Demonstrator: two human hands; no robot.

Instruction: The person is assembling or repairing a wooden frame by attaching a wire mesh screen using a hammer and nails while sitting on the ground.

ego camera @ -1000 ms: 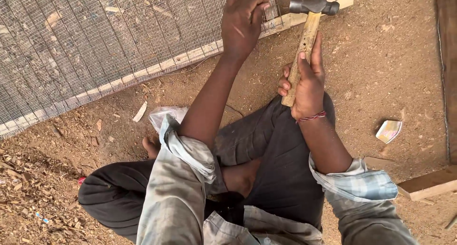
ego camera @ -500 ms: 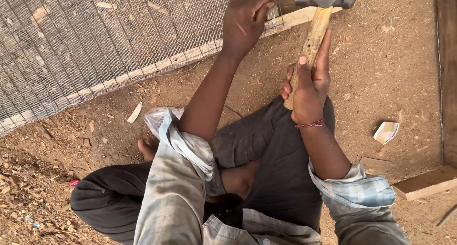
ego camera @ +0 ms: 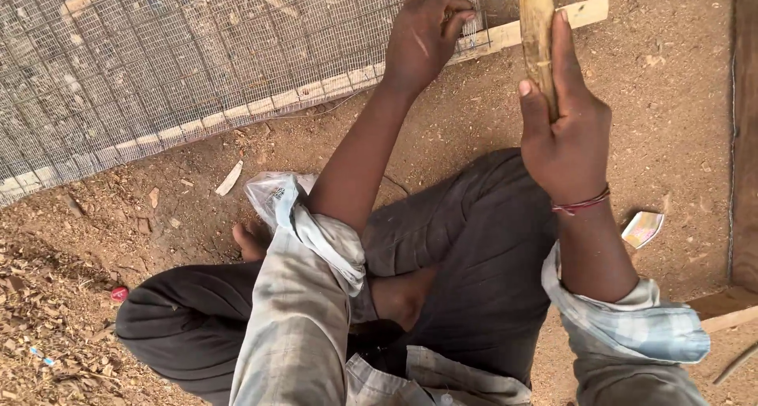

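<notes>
Right hand: fingers clamped on the wooden handle of a hammer, raised upright; head cut off by the top edge. Left hand: fingers pinched together at the corner of the wire mesh over a wooden strip, on the dirt floor. What they pinch is not discernible.

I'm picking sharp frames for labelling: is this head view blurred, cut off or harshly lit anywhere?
Head view: the light is soft and even, with no glare and only faint shadows on the dirt ground. The wire mesh and the left hand are sharp. The right hand is clear, its grip closed on the hammer handle. The hammer's head is almost wholly cut off by the top edge.
</notes>
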